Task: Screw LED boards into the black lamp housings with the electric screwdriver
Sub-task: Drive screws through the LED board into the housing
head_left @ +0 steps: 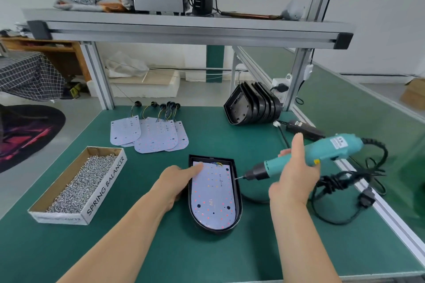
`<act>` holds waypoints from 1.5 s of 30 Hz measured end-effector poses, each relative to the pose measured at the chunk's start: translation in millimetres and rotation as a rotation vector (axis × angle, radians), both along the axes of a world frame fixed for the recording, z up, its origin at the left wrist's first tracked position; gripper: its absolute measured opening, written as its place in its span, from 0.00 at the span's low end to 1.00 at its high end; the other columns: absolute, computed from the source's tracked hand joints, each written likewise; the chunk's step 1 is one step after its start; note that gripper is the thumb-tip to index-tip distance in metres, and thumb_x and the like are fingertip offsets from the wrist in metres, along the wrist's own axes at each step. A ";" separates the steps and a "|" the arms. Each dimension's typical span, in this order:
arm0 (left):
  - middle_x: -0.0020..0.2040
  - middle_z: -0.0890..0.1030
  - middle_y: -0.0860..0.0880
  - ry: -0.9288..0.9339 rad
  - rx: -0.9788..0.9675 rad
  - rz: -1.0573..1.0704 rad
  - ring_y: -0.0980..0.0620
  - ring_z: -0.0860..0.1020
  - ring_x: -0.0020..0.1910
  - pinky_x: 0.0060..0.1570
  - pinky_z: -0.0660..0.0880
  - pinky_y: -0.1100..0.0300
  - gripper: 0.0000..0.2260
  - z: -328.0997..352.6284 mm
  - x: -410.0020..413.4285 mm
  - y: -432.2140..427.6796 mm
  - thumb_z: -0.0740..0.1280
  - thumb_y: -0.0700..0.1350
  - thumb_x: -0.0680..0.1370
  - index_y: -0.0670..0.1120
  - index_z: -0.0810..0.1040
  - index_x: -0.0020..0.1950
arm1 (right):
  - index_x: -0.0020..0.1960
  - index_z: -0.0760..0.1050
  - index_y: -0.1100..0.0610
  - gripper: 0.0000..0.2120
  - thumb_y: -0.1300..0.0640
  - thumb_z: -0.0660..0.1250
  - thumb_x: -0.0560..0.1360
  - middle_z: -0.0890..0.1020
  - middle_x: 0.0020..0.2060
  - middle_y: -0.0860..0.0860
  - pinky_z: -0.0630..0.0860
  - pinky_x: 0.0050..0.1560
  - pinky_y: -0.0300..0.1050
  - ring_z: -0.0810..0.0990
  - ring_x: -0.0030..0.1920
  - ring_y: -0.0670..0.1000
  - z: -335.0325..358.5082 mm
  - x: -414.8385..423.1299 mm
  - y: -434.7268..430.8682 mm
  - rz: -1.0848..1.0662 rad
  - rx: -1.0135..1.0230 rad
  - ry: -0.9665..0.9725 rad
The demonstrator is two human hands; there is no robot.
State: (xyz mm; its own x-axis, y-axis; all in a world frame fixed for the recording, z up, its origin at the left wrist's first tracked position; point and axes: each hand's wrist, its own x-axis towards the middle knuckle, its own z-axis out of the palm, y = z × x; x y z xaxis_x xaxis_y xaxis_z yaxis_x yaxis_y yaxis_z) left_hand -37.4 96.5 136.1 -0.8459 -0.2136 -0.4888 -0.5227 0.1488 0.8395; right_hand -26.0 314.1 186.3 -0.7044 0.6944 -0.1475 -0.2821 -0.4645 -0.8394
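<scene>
Fingers [195, 169] of left hand [177, 181] press LED board [213, 200]; right hand [294, 174] holds screwdriver [333, 147].

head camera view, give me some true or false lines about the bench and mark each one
1. A white board lies inside the black housing in front of the person. True.
2. The box of screws sits to the right of that housing. False: it is on the left.
3. The right hand holds the teal screwdriver, with its tip at the housing's right edge. True.
4. The spare boards lie on the upper shelf. False: they lie on the green table, beyond the housing.
5. The left hand is clear of the board. False: a finger rests on its far left corner.
6. The spare housings stand nested together at the far right. True.
</scene>
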 end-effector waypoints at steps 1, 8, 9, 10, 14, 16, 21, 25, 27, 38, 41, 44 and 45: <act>0.35 0.66 0.46 0.026 0.005 0.070 0.49 0.60 0.31 0.31 0.56 0.58 0.19 1.6 4.8 -3.9 0.73 0.58 0.75 0.46 0.68 0.43 | 0.49 0.73 0.51 0.15 0.42 0.72 0.74 0.79 0.32 0.46 0.72 0.43 0.43 0.77 0.33 0.42 -2.8 6.5 -2.8 0.038 -0.028 -0.007; 0.54 0.77 0.32 0.136 0.865 0.355 0.43 0.81 0.50 0.33 0.82 0.62 0.11 15.6 66.7 -33.0 0.52 0.23 0.79 0.30 0.73 0.53 | 0.44 0.71 0.51 0.08 0.53 0.70 0.77 0.77 0.29 0.46 0.72 0.34 0.41 0.75 0.31 0.45 -2.3 41.7 -22.4 0.097 -0.047 0.048; 0.54 0.79 0.31 0.141 0.927 0.343 0.43 0.83 0.48 0.33 0.82 0.61 0.11 15.3 74.9 -33.7 0.52 0.24 0.80 0.29 0.72 0.55 | 0.44 0.71 0.50 0.08 0.54 0.70 0.77 0.76 0.29 0.47 0.71 0.35 0.42 0.75 0.30 0.46 0.4 46.1 -25.2 0.084 -0.043 0.066; 0.52 0.81 0.31 0.139 0.963 0.327 0.42 0.85 0.46 0.34 0.82 0.61 0.11 17.5 83.1 -30.7 0.53 0.25 0.80 0.29 0.72 0.57 | 0.44 0.71 0.50 0.08 0.55 0.70 0.77 0.76 0.29 0.48 0.71 0.36 0.43 0.74 0.30 0.46 3.0 50.3 -27.7 0.071 -0.039 0.089; 0.48 0.83 0.31 0.122 0.994 0.265 0.46 0.86 0.39 0.31 0.80 0.65 0.06 24.8 101.1 -13.6 0.62 0.31 0.80 0.29 0.74 0.55 | 0.43 0.70 0.50 0.08 0.54 0.70 0.75 0.75 0.29 0.48 0.70 0.40 0.45 0.73 0.31 0.47 12.7 62.2 -35.3 0.034 -0.038 0.156; 0.41 0.85 0.38 0.111 0.885 0.239 0.53 0.82 0.30 0.24 0.76 0.68 0.05 28.1 105.1 -5.0 0.68 0.37 0.78 0.34 0.77 0.48 | 0.44 0.71 0.50 0.08 0.54 0.70 0.75 0.75 0.30 0.48 0.69 0.41 0.46 0.74 0.32 0.47 15.9 65.6 -38.0 0.033 -0.059 0.179; 0.32 0.77 0.46 0.029 0.853 0.225 0.58 0.71 0.23 0.18 0.66 0.70 0.11 28.2 108.0 11.5 0.75 0.40 0.65 0.37 0.83 0.43 | 0.42 0.72 0.48 0.08 0.53 0.70 0.76 0.76 0.31 0.48 0.71 0.42 0.47 0.75 0.34 0.47 18.9 71.8 -47.3 0.022 -0.027 0.205; 0.41 0.83 0.38 -0.021 1.008 0.214 0.52 0.81 0.29 0.25 0.77 0.68 0.08 27.0 113.5 18.0 0.73 0.33 0.64 0.32 0.85 0.42 | 0.44 0.70 0.52 0.09 0.52 0.71 0.76 0.77 0.31 0.48 0.73 0.41 0.46 0.76 0.35 0.47 17.2 74.3 -47.1 0.015 -0.002 0.215; 0.43 0.84 0.35 -0.028 1.030 0.204 0.50 0.83 0.32 0.26 0.78 0.66 0.07 25.8 116.3 19.6 0.72 0.31 0.64 0.31 0.85 0.40 | 0.44 0.70 0.53 0.11 0.51 0.71 0.74 0.77 0.31 0.48 0.73 0.41 0.45 0.75 0.35 0.47 17.4 75.1 -45.4 0.011 0.012 0.221; 0.37 0.80 0.40 -0.095 1.010 0.165 0.52 0.75 0.26 0.18 0.69 0.67 0.07 29.4 125.4 32.5 0.71 0.34 0.69 0.35 0.79 0.46 | 0.40 0.70 0.52 0.10 0.52 0.70 0.73 0.75 0.30 0.48 0.70 0.43 0.46 0.73 0.34 0.46 16.5 83.3 -42.2 0.002 0.072 0.266; 0.37 0.80 0.40 -0.128 1.068 0.159 0.52 0.74 0.25 0.17 0.67 0.67 0.03 28.3 126.9 35.8 0.72 0.33 0.67 0.34 0.82 0.40 | 0.39 0.70 0.52 0.10 0.52 0.70 0.73 0.75 0.30 0.49 0.70 0.44 0.48 0.73 0.35 0.47 16.9 83.6 -41.8 -0.012 0.084 0.281; 0.37 0.79 0.40 -0.145 1.120 0.150 0.53 0.74 0.25 0.17 0.66 0.67 0.02 29.7 128.5 38.1 0.72 0.33 0.66 0.34 0.83 0.35 | 0.41 0.69 0.55 0.11 0.52 0.70 0.73 0.75 0.30 0.50 0.70 0.44 0.48 0.73 0.34 0.48 17.5 82.3 -39.9 -0.026 0.092 0.292; 0.37 0.79 0.40 -0.149 1.132 0.152 0.53 0.74 0.25 0.17 0.66 0.67 0.02 30.4 128.8 38.7 0.72 0.33 0.66 0.34 0.83 0.35 | 0.41 0.69 0.55 0.11 0.52 0.70 0.73 0.75 0.30 0.50 0.71 0.44 0.47 0.73 0.34 0.48 17.9 81.6 -39.2 -0.033 0.096 0.292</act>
